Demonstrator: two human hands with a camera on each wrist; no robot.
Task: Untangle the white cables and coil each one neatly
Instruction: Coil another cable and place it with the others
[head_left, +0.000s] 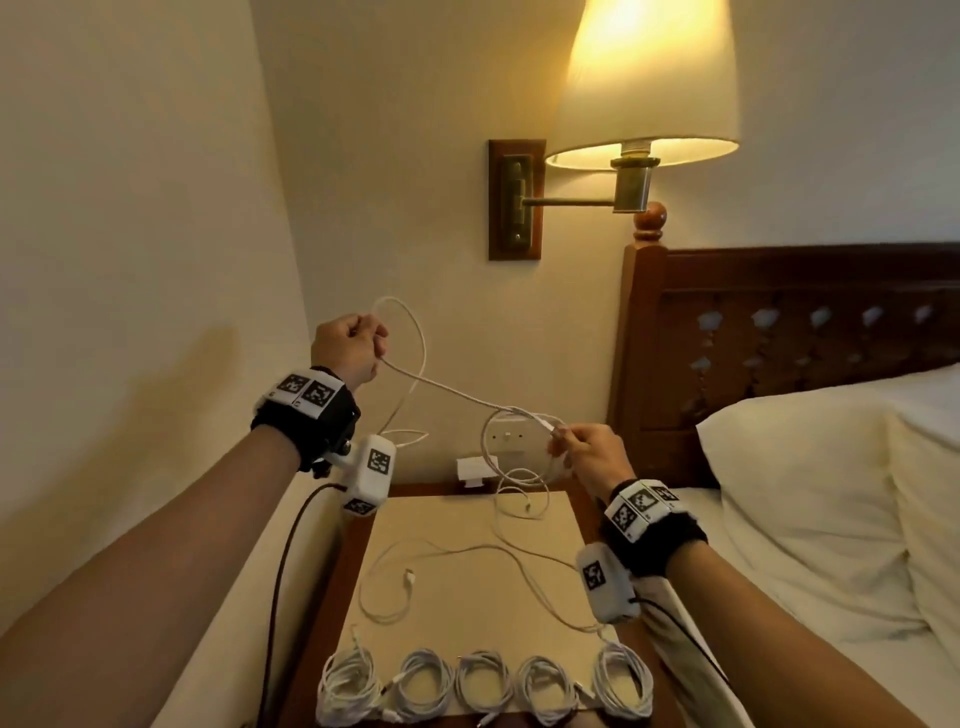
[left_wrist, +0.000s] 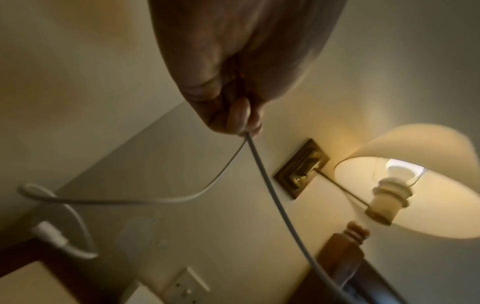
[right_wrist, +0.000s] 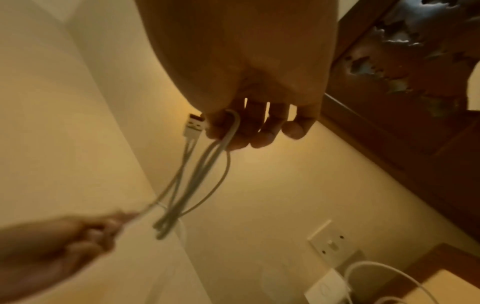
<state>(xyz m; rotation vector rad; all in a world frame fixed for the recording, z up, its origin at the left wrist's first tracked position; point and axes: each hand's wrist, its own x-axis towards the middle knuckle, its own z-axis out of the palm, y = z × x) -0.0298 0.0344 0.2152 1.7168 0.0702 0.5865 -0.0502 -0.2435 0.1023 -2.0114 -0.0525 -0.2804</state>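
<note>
Bedside corner, lit wall lamp (head_left: 644, 83), bed (head_left: 831, 493) at right. Wooden surface (head_left: 467, 561) holds five coiled cables (head_left: 485, 686) in a row along its near edge, one loose cable (head_left: 415, 577) sprawled behind them. No containers. Left hand (head_left: 348, 353) raised, fingers curled round the white cable (head_left: 447, 389); its taut run slants down-right to the right hand (head_left: 592, 457), whose fingers pinch a small started coil, USB plug (right_wrist: 194, 125) sticking out beside them. Slack hangs down to the surface.
</note>
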